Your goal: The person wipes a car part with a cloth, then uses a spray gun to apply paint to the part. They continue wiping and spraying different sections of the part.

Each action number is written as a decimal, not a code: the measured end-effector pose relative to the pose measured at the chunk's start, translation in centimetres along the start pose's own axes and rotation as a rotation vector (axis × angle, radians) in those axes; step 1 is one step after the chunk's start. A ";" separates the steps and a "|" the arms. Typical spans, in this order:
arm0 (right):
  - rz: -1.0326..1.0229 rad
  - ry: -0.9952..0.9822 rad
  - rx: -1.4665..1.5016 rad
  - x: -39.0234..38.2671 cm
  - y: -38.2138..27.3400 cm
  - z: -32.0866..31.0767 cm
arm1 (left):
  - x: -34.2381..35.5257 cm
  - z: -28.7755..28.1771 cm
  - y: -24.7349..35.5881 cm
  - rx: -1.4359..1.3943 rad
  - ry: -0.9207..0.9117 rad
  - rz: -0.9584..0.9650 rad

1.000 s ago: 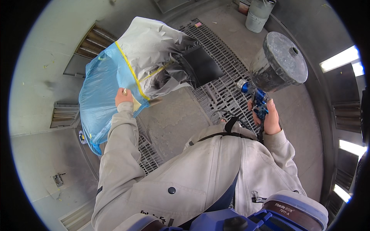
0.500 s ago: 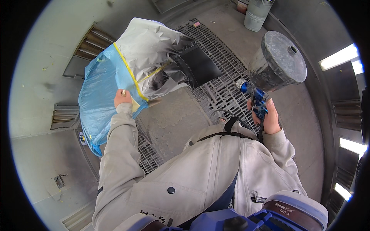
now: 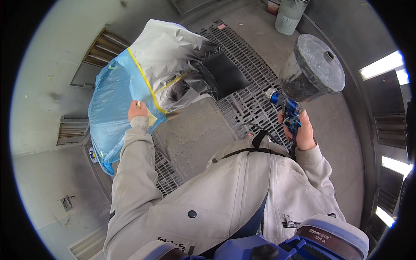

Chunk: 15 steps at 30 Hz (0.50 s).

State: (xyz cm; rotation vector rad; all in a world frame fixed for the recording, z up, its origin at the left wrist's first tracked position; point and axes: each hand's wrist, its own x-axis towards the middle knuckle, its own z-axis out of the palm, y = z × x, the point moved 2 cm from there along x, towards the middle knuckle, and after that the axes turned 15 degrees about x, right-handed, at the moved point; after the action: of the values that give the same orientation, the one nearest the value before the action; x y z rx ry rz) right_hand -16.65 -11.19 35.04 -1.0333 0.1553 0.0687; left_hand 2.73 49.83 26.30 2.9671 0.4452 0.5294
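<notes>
Gripping a blue spray gun point(image 3: 290, 113) in the right hand point(image 3: 306, 134), just behind 1 lidded cup point(image 3: 313, 69), and clutching a cream cloth point(image 3: 151, 118) in the left hand point(image 3: 138, 111) beside blue sheeting point(image 3: 110, 102), with a black panel point(image 3: 226, 76) ahead, between both.

I note a pale bucket point(image 3: 288, 19) standing close beside a reddish container point(image 3: 272, 7) near the wall. The metal floor grating point(image 3: 248, 56) carries greyish residue; a small pink item point(image 3: 222, 27) lies at its far end. Slatted vents point(image 3: 105, 50) and a metal fitting point(image 3: 66, 203) are set in the left wall point(image 3: 39, 171). Bright lamps point(image 3: 381, 66) burn along the right.
</notes>
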 end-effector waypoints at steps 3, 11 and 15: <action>0.004 -0.001 -0.004 0.1 -0.1 0.0 | -0.1 0.0 0.0 0.002 -0.011 -0.033; 0.011 -0.004 -0.004 0.3 0.0 -0.2 | 0.0 -0.1 0.1 0.033 -0.017 -0.033; 0.015 -0.008 -0.003 0.2 0.0 -0.2 | 0.0 -0.1 0.1 0.000 -0.029 -0.032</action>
State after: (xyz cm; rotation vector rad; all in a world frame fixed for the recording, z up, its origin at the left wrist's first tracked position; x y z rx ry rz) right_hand -16.45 -11.35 34.96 -1.0346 0.1555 0.0863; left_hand 2.77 49.72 26.43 2.9580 0.4895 0.4821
